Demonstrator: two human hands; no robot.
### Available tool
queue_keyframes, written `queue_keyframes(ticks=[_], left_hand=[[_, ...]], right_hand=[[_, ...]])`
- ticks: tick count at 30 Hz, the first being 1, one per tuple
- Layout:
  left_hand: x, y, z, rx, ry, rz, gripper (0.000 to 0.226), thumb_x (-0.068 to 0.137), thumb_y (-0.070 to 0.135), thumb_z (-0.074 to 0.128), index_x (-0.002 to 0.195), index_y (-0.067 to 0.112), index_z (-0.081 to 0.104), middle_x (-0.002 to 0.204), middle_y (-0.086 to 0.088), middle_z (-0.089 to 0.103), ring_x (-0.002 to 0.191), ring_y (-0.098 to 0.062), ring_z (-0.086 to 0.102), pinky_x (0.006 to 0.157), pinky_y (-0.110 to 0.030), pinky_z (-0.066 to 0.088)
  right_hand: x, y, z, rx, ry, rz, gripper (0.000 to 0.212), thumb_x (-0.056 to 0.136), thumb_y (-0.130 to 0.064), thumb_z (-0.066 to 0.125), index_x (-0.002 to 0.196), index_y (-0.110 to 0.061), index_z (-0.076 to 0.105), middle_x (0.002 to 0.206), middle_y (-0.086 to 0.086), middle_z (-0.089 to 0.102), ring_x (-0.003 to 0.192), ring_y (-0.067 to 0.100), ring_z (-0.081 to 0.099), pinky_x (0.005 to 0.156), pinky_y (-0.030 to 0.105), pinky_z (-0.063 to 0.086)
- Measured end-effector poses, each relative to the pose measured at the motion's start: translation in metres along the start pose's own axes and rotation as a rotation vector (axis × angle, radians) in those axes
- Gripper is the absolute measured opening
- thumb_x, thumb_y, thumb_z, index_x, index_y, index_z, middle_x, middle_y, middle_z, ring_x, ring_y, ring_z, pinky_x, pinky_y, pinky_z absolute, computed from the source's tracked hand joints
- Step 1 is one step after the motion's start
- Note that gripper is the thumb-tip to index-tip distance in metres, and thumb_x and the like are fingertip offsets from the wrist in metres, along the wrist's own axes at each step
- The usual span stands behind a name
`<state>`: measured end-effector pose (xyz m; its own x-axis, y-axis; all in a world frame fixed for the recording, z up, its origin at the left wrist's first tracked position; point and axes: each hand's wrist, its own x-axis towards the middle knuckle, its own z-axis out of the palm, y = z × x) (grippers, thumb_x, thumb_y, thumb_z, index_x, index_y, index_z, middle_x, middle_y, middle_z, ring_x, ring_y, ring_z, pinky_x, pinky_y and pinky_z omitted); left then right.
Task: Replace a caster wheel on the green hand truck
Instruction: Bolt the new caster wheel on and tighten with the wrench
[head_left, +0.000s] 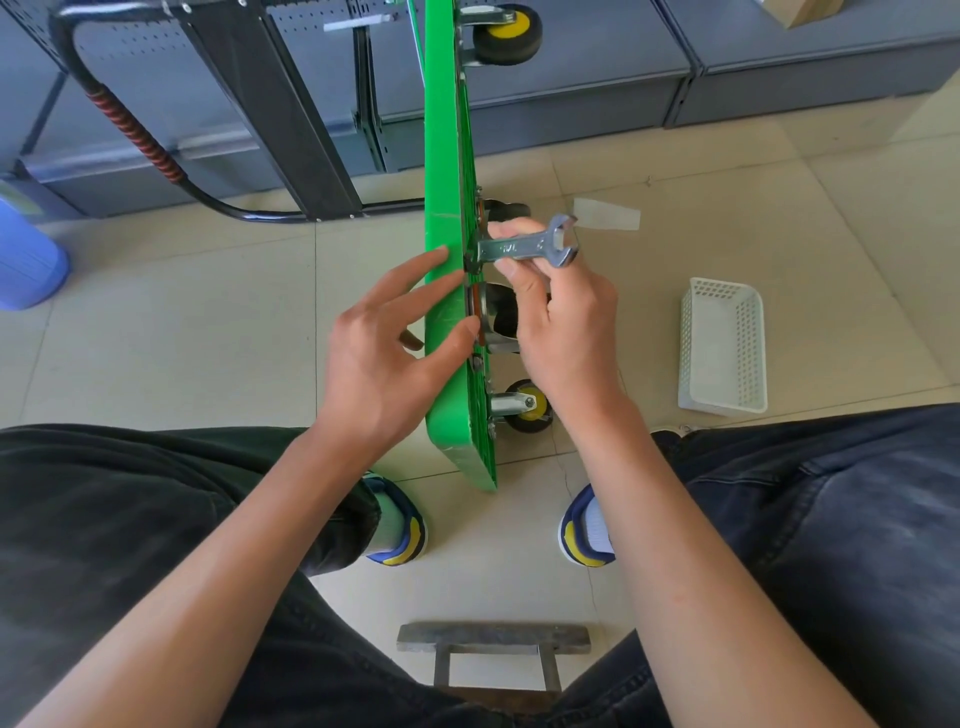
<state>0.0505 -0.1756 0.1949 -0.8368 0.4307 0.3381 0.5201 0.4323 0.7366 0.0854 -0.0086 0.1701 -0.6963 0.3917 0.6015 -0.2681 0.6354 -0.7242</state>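
On the tiled floor, the green hand truck (447, 260) stands on edge.

Floor (208, 322): pale beige tiles with visible grout lines, evenly lit; a hairline crack shows in one near tile. Far side: a run of grey-blue metal cabinets (597, 67) with perforated panels, standing on the floor. Far left: a blue plastic bin (26, 260). Right: a white perforated plastic basket (724, 348) lying on the tiles. Beyond it, a pale strip of tape or paper (608, 214). Near centre: a grey metal stool edge (493, 639).
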Motion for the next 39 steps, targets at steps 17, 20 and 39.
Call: queue_keyframes(ticks=[17,20,39], left_hand=[[0.0,0.0,0.0,-0.009,0.001,0.002,0.04,0.091,0.032,0.069,0.129,0.019,0.069,0.142,0.007,0.058,0.125,0.0,0.057,0.074,-0.022,0.057],[0.0,0.0,0.001,-0.009,0.002,0.001,0.04,0.091,0.032,0.068,0.129,0.019,0.069,0.142,0.007,0.058,0.125,0.0,0.056,0.074,-0.021,0.057],[0.0,-0.001,0.0,-0.004,-0.004,0.005,0.041,0.091,0.034,0.068,0.13,0.018,0.069,0.143,0.006,0.058,0.125,0.0,0.056,0.076,-0.022,0.058]], right_hand=[[-0.017,0.004,0.005,-0.048,0.007,-0.029,0.025,0.096,-0.006,0.068,0.119,0.003,0.071,0.112,0.011,0.076,0.097,0.019,0.074,0.09,0.014,0.052],[-0.013,0.003,0.005,-0.05,0.031,-0.03,0.024,0.097,-0.009,0.066,0.118,0.002,0.071,0.11,0.011,0.077,0.096,0.018,0.074,0.087,0.017,0.054],[0.015,0.01,0.011,0.021,0.008,0.065,0.021,0.1,-0.015,0.062,0.113,-0.002,0.071,0.092,0.006,0.076,0.073,0.021,0.07,0.064,0.037,0.056]])
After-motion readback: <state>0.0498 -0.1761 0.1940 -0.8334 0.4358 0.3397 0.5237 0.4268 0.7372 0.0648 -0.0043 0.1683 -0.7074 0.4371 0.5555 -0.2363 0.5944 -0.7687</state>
